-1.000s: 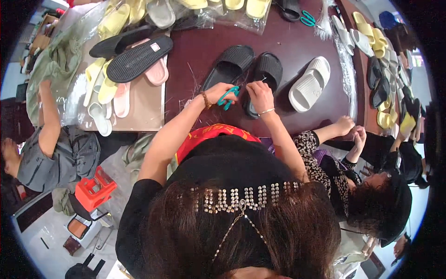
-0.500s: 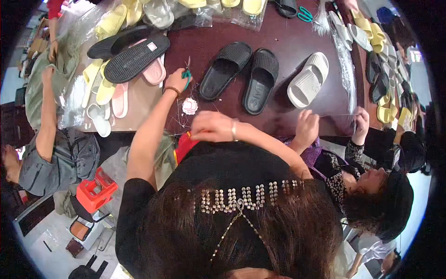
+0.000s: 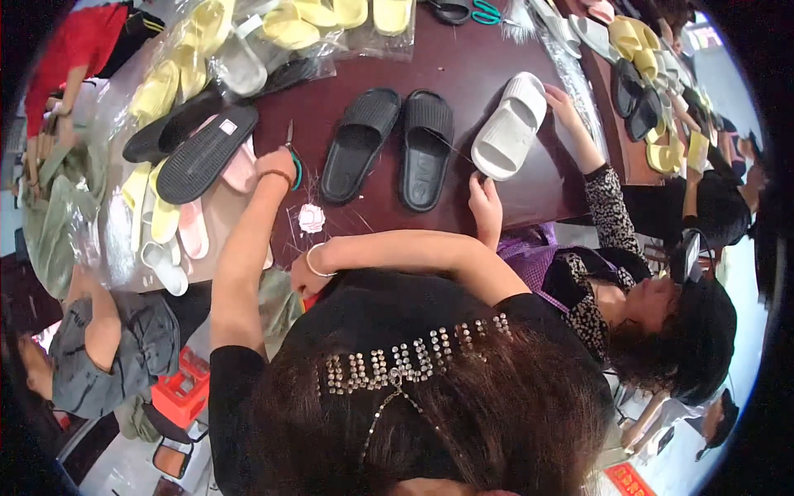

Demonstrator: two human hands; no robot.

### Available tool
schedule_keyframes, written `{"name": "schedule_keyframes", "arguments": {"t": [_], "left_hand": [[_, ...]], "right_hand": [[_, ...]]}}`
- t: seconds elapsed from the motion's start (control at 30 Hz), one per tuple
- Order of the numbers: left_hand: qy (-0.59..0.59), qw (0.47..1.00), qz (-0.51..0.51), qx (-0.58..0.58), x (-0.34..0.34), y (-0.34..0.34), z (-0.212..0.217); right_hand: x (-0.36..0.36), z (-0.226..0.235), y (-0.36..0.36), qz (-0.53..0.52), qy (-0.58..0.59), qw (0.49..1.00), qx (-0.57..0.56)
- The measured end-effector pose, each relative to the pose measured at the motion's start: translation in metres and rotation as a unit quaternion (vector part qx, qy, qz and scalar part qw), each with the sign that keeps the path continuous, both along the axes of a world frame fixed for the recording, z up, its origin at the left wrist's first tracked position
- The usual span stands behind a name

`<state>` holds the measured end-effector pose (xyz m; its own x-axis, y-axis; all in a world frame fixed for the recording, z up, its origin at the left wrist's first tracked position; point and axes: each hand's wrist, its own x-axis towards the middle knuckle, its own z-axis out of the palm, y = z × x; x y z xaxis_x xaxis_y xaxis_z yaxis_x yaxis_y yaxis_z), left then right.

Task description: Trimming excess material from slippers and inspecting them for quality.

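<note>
My left hand, with a bracelet at the wrist, grips green-handled scissors whose blades point away from me. Close to my body at the table edge, my right hand has its fingers curled downward beside a partly hidden red thing; what they hold, if anything, is hidden. A white-and-pink flower-shaped piece lies between my hands among loose threads. Ahead stand two black slide sandals, the left slide and the right slide. At their right, a co-worker's hands touch a white slide.
To the left lie a black slide sole up and pink slides. Bagged yellow slides line the far side. Another pair of scissors lies at the back. The co-worker's forearm reaches in from the right.
My right hand has moved down and left toward my body. My left hand keeps the scissors. The co-worker's hands have moved to the white slide. The view has shifted.
</note>
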<state>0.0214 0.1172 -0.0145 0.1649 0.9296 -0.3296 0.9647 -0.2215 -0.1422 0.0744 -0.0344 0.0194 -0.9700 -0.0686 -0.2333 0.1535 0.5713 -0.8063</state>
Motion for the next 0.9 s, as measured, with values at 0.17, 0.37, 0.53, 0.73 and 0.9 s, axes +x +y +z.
{"name": "schedule_keyframes", "arguments": {"t": [0.17,0.37,0.53,0.73,0.9], "left_hand": [[-0.218,0.97,-0.105,0.008,0.07,0.035,0.036],[-0.269,0.916,-0.282,0.096,0.141,0.043,0.016],[-0.129,0.947,-0.279,-0.091,0.15,0.058,0.028],[-0.254,0.93,-0.21,-0.161,0.098,0.077,0.058],[-0.487,0.862,0.008,-0.143,0.012,0.079,0.105]], "right_hand": [[0.008,-0.004,0.008,-0.001,0.105,0.994,-0.006],[0.085,0.017,0.037,-0.223,0.174,0.954,-0.102],[0.232,0.011,0.104,-0.545,-0.024,0.836,0.056],[0.304,-0.038,0.12,-0.699,-0.132,0.622,0.327],[0.346,-0.056,0.119,-0.828,-0.124,0.544,-0.055]]}}
